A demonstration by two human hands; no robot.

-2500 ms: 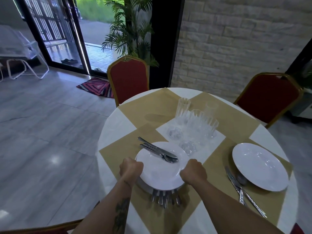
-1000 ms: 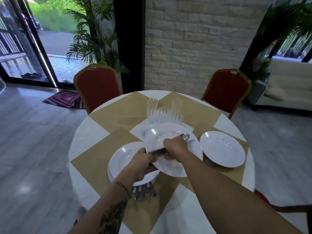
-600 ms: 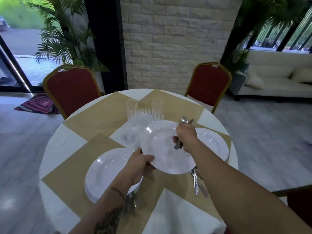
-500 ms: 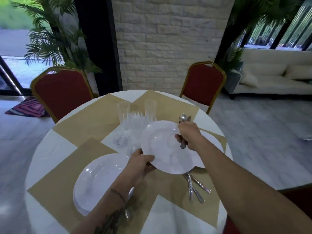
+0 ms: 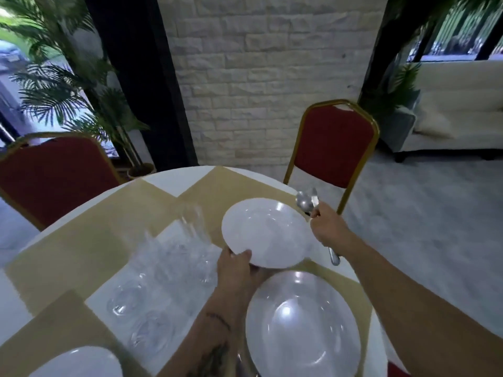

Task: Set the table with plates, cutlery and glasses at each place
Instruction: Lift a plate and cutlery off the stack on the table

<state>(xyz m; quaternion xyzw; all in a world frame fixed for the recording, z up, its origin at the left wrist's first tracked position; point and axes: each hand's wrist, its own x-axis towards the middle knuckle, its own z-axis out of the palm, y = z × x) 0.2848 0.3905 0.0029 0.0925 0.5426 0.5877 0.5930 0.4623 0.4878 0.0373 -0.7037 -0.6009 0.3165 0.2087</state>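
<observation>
Carrying plate (image 5: 265,235), rim pinched in left hand (image 5: 235,263); cutlery (image 5: 307,202) gripped in right hand (image 5: 330,231). Nxt, prob.: set plate on bench (image 5: 114,221) just ahead of hands, cutlery alongside.

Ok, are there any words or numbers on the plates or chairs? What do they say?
None: no word, number or label can be read.
The held plate in the left hand and the set plate are plain white.
The red chairs show no writing.
The cutlery in the right hand shows no readable stamp.
The forearm tattoo is too blurred to read.
</observation>
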